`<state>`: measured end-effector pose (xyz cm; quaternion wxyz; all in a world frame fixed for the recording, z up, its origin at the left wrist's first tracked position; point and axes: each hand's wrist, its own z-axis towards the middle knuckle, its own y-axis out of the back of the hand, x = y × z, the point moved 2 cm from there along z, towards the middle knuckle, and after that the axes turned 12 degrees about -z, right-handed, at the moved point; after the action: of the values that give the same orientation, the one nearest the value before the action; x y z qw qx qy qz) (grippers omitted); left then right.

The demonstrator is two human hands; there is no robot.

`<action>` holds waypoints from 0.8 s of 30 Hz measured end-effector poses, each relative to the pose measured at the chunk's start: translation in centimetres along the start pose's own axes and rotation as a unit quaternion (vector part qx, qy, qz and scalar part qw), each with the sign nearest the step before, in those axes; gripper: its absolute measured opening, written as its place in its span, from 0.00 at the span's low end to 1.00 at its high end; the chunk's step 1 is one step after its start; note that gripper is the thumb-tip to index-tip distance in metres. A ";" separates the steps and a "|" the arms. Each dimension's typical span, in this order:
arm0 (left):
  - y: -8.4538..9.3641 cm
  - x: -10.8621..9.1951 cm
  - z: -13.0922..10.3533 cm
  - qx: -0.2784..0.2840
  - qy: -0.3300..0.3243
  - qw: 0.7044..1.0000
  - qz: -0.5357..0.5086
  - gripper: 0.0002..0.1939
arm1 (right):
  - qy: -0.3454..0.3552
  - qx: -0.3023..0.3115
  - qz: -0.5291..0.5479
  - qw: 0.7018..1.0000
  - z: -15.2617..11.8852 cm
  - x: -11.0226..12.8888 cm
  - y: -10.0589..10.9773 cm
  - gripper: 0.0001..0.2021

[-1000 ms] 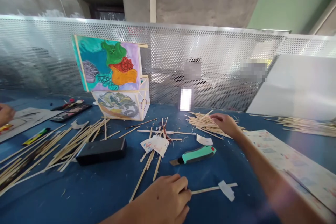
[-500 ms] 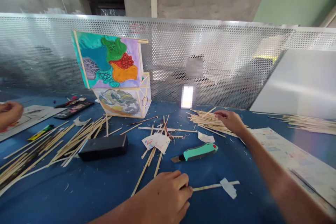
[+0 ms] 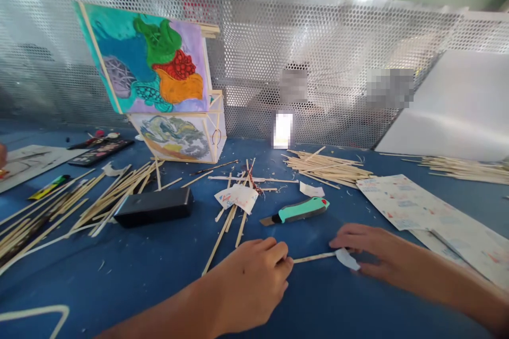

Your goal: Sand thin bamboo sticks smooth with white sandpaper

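My left hand is at the bottom centre, its fingers closed on the left end of a thin wooden stick. My right hand is at the stick's right end, with thumb and fingers apart around a small white paper piece on the stick. Whether the fingertips touch the paper is hard to tell. Beyond the hands lies a green utility knife with its blade out to the left. Behind the left hand, a paper scrap rests on crossed sticks.
A black case lies left of centre, near stick piles. More sticks lie at the back right, beside printed paper sheets. A painted box-like frame stands against the perforated metal screen.
My right hand has come back from the far stick pile to the stick's right end, its fingers now apart. My left hand keeps its hold. The view has tilted downward.
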<state>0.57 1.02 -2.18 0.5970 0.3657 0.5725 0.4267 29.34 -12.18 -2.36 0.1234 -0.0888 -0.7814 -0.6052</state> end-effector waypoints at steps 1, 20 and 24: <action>0.0 0.0 0.0 -0.001 0.000 1.000 -0.003 0.18 | 0.029 -0.026 -0.010 0.999 0.2 -0.3 -0.3 0.16; -1.9 0.9 0.7 -0.048 0.020 0.998 -0.037 0.16 | 0.034 -0.289 0.001 0.957 4.7 5.8 -2.2 0.07; -2.1 -0.1 0.5 -0.059 0.012 0.997 -0.054 0.16 | 0.028 -0.293 -0.006 0.956 4.3 5.6 -2.7 0.06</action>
<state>1.30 0.16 -3.98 0.6325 0.2933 0.5724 0.4315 22.85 -8.74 -4.17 0.1096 -0.0993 -0.5664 -0.8108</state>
